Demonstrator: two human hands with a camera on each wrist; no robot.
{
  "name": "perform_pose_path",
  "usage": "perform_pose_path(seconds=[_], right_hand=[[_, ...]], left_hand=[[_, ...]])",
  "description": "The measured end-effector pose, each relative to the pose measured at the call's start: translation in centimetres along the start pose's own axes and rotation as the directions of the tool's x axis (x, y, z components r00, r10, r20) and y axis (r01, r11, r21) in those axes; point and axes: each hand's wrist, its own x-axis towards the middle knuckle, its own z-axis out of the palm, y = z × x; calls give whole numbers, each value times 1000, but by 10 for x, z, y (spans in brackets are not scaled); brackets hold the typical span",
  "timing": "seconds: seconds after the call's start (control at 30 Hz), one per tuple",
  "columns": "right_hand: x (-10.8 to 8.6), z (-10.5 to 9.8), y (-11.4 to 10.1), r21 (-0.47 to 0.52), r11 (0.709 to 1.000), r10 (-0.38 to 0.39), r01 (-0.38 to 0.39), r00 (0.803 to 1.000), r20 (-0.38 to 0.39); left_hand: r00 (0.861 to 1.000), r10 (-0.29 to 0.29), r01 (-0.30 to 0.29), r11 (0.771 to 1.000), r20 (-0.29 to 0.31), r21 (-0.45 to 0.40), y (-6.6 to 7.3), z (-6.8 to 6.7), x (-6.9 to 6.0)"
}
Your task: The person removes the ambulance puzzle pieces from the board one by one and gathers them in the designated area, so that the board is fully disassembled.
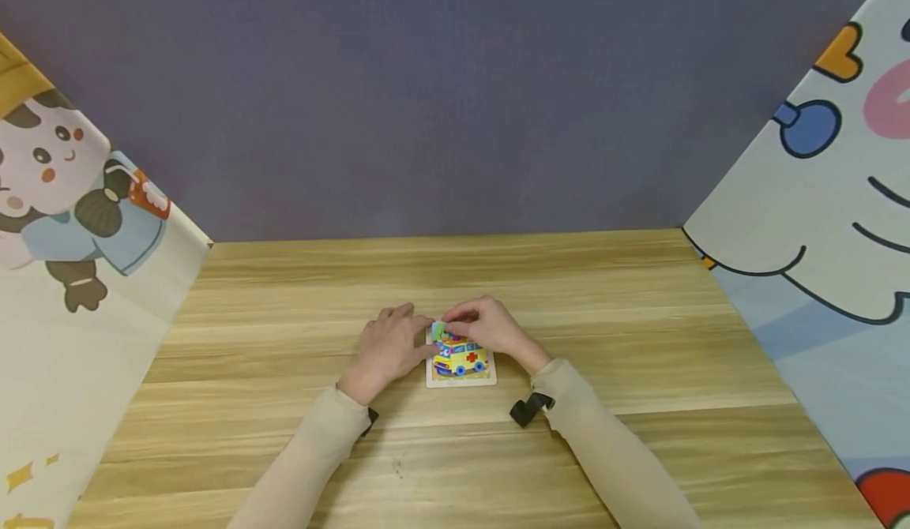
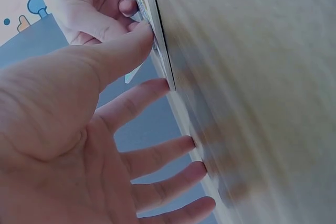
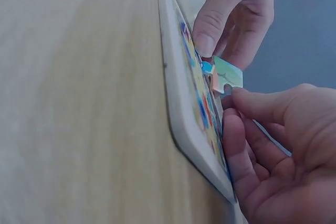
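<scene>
A small jigsaw board (image 1: 460, 382) with a yellow ambulance picture (image 1: 462, 358) lies flat on the table. My left hand (image 1: 387, 347) is at its left side, fingers spread and nearly straight. In the left wrist view, the left thumb (image 2: 137, 43) rests on the board's face, and the index fingertip touches its edge. My right hand (image 1: 495, 328) reaches over the upper right part of the board. Between its thumb and fingers it pinches a green puzzle piece (image 3: 229, 74), which stands tilted up from the board in the right wrist view.
The wood-grain table (image 1: 611, 300) extends around the board. A dark grey partition (image 1: 441, 103) stands behind it, with cartoon-printed panels on the left (image 1: 107, 292) and right (image 1: 782, 308). A black wrist mount (image 1: 530, 409) hangs by the right sleeve.
</scene>
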Motion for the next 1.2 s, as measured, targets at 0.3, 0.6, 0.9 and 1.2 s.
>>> perform_pose_path(seconds=[0.3,0.6,0.9,1.2], right_hand=[[-1,-9,3,143,988,45,-53,997,58],[-7,-26,10,191,977,82,-90,996,46],[-22,-50,23,229,962,140,-146,989,45],[-43,-89,49,209,948,242,-241,970,23]], left_hand=[[1000,-20,20,1000,7,-18,2,-2,0],[1000,-13,13,1000,-3,-26,1,0,1],[1000,-10,9,999,-19,-45,-1,0,-2],[1000,-10,9,998,-11,-57,0,1,-1]])
